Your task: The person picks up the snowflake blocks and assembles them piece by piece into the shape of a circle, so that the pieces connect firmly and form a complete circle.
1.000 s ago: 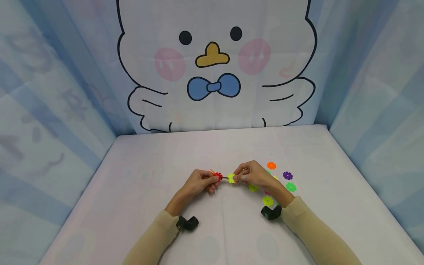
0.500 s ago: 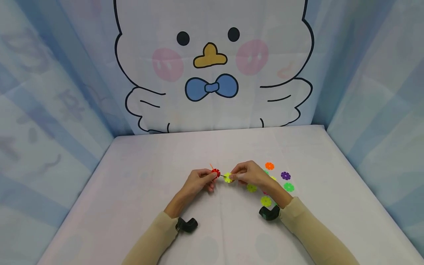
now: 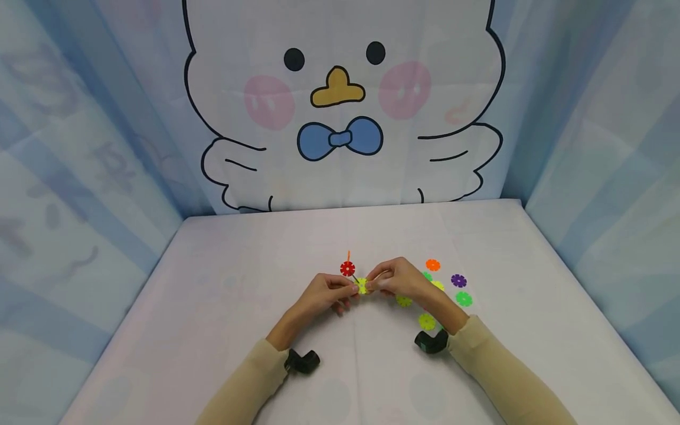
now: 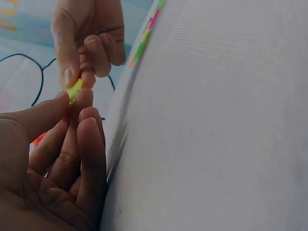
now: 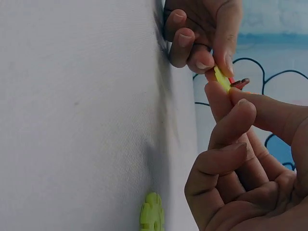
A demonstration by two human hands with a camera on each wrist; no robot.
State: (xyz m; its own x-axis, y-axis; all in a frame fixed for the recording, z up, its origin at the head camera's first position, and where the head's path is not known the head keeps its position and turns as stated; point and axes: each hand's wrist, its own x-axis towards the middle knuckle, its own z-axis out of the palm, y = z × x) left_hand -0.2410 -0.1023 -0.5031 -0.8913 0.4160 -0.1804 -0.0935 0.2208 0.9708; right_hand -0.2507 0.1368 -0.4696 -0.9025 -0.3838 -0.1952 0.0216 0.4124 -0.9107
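Note:
Both hands meet over the middle of the table. My left hand (image 3: 329, 290) pinches the left edge of a yellow snowflake disc (image 3: 362, 285) between thumb and fingers. The opposite edge of that disc is pinched by my right hand (image 3: 397, 277). A dark brown piece (image 5: 240, 83), seen nearly edge-on, joins the yellow disc to a red notched disc (image 3: 347, 268). From the red disc's far side an orange piece (image 3: 348, 255) sticks up. Fingers hide part of the yellow disc in both wrist views.
Loose snowflake discs lie right of and under the right forearm: orange (image 3: 432, 265), purple (image 3: 459, 281), green (image 3: 464, 299), yellow (image 3: 427, 321) and others. Black wrist cameras (image 3: 304, 362) sit at the cuffs. A printed cloth (image 3: 340, 177) hangs behind the table.
My left hand has let go of the red disc and moved right to pinch the yellow disc. The red disc with the orange piece has swung up and away; my right hand keeps the yellow disc.

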